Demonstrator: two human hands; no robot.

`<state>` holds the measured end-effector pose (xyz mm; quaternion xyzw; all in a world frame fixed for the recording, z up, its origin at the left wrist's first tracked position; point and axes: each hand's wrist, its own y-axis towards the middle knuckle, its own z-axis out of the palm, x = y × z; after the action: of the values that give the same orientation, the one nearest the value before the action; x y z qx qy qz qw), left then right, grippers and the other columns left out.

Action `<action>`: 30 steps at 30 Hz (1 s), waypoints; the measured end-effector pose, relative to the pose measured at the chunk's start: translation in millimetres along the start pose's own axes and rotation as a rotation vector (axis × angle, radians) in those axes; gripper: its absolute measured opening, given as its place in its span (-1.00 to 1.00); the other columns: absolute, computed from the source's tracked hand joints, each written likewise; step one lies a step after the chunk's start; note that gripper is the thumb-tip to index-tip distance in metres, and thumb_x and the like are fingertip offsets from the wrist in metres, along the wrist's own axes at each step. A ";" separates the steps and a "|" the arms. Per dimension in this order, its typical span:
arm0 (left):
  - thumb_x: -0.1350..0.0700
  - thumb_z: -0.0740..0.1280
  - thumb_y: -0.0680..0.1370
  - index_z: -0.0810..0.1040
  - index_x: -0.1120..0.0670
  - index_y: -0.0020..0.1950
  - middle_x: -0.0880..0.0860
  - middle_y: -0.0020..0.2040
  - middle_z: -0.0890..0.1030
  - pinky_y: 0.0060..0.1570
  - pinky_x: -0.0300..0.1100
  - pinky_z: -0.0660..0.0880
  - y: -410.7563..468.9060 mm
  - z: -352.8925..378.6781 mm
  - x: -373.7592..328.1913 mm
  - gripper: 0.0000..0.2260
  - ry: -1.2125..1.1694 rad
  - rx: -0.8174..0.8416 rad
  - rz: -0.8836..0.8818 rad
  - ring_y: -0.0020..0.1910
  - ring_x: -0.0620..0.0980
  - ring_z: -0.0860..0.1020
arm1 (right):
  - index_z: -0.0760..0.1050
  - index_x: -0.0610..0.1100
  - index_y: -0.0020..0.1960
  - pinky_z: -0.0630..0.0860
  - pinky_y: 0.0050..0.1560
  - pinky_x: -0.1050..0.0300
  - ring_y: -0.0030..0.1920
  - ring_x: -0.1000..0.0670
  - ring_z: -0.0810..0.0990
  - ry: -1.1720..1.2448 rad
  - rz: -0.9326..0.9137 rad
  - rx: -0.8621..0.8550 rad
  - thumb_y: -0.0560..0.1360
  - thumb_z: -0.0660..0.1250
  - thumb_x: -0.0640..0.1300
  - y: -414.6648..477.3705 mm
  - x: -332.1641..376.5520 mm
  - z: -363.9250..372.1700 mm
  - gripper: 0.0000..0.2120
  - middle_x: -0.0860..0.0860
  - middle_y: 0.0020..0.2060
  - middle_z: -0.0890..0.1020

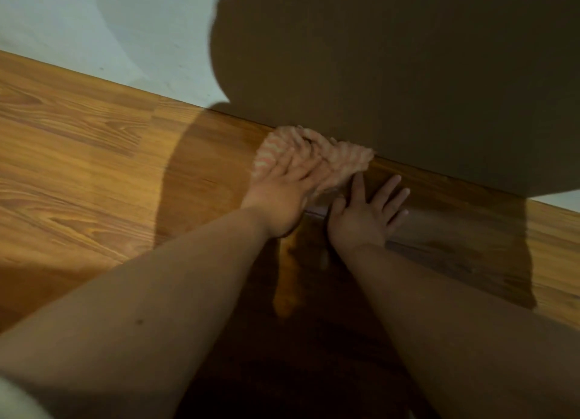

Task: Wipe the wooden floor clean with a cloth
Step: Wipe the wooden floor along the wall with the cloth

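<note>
left hand: fingers spread flat, pressing fluffy pink-and-white ribbed cloth beneath, against wall base | right hand: splayed flat on glossy grained wooden floor, just beside cloth

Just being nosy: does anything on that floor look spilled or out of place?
One thing: an orange streak on the wooden floor, running back from under the left hand, brighter than the shadowed boards around it. Whether spill or light, I cannot tell.

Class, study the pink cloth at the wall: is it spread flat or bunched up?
Bunched up. The cloth rises in rumpled folds against the wall under the left hand; motion blur hides finer detail.
</note>
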<state>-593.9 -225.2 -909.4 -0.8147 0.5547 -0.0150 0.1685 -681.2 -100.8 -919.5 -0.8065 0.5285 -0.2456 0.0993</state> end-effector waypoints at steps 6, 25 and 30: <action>0.01 0.05 0.63 0.33 0.24 0.40 0.25 0.48 0.23 0.38 0.14 0.17 -38.2 -10.3 109.6 -0.57 -0.278 -0.318 -0.749 0.40 0.31 0.26 | -0.17 0.22 0.55 -0.36 0.42 -0.24 0.48 -0.25 -0.41 0.001 -0.025 0.007 0.60 -0.01 0.09 -0.3 -2.2 1.7 -0.43 -0.18 0.51 -0.36; 0.20 0.16 0.59 0.25 0.20 0.48 0.31 0.48 0.17 0.39 0.22 0.14 -119.3 17.7 82.0 -0.56 -0.329 -0.158 -0.869 0.46 0.37 0.11 | -0.35 0.20 0.51 -0.41 0.39 -0.23 0.44 -0.25 -0.50 -0.078 -0.033 0.222 0.62 -0.08 0.15 3.4 -0.8 -14.9 -0.41 -0.19 0.43 -0.50; -0.03 0.06 0.61 0.07 -0.14 0.55 0.01 0.58 0.01 0.44 0.17 -0.10 -124.8 39.9 -38.2 -0.51 -0.053 0.076 0.060 0.53 0.18 0.00 | -0.26 0.22 0.53 -0.29 0.46 -0.19 0.48 -0.24 -0.42 -0.085 -0.032 0.285 0.62 -0.01 0.13 5.5 -1.4 -31.7 -0.41 -0.17 0.47 -0.44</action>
<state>-487.9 -139.2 -904.4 -0.7908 0.5732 -0.0092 0.2144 -701.9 -98.7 -895.0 -0.8023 0.4706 -0.2852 0.2312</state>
